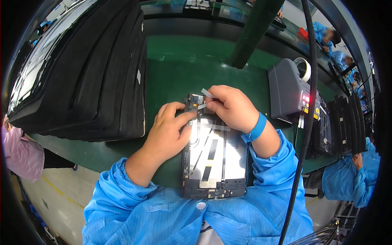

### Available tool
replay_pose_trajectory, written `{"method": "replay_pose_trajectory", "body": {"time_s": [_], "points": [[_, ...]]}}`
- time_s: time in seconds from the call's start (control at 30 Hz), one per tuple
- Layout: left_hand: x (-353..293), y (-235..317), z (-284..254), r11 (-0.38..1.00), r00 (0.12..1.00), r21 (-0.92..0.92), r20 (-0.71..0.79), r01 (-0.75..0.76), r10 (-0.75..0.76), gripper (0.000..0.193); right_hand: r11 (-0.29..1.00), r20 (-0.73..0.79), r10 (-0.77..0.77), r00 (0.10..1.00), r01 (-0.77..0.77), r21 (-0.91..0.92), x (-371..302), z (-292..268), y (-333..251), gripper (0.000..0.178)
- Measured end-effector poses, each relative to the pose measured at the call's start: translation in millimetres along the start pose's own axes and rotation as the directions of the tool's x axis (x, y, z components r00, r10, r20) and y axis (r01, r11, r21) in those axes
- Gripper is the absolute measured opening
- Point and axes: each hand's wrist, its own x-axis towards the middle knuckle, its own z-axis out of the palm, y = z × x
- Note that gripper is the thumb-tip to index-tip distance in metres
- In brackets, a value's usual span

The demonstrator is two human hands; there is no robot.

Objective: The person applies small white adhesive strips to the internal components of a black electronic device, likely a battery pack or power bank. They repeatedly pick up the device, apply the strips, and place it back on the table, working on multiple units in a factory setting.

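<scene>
An opened tablet (234,163) with a bright silver inner plate and black frame lies in front of me, its near end close to my body. My left hand (168,130) grips its upper left edge, fingers bent and the index fingertip on the frame. Over the tablet's far end, my right hand (232,107) pinches a short whitish tape strip (207,93) between thumb and fingers. A pale end of tape also shows below those fingertips, by a small camera-like part (195,99). The right hand's palm is hidden. A blue band (257,127) circles my right wrist.
Large black padded trays (94,81) are stacked at left on the green table (175,61). A grey tape dispenser (286,90) with a red display stands right, beside more black trays (347,126). A black cable (304,139) hangs in front. A green post (255,32) rises behind; co-workers sit beyond.
</scene>
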Motion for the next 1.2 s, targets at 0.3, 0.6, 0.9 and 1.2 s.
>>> {"method": "replay_pose_trajectory", "body": {"time_s": [0.3,0.6,0.9,1.2], "points": [[0.1,0.7,-1.5,1.000,1.000,0.004,0.004,0.004,-0.004,0.034,0.985,-0.022,0.053,0.998,-0.048,0.164,5.4,2.3,4.2,0.016],[-1.6,-2.4,1.6,1.000,1.000,-0.003,-0.023,0.004,-0.004,0.034,0.956,-0.013,-0.254,0.967,0.249,-0.154,11.8,24.2,12.2,0.020],[-1.7,0.7,-1.8,1.000,1.000,0.009,-0.022,-0.002,0.002,0.037,0.974,0.002,-0.081,0.997,0.080,-0.213,3.9,28.7,2.4,0.025],[1.1,5.0,-5.4,0.986,0.998,0.155,0.001,-0.065,0.066,0.035,0.991,0.006,0.043,0.999,-0.042,-0.125,1.8,13.5,-13.0,0.021]]}}
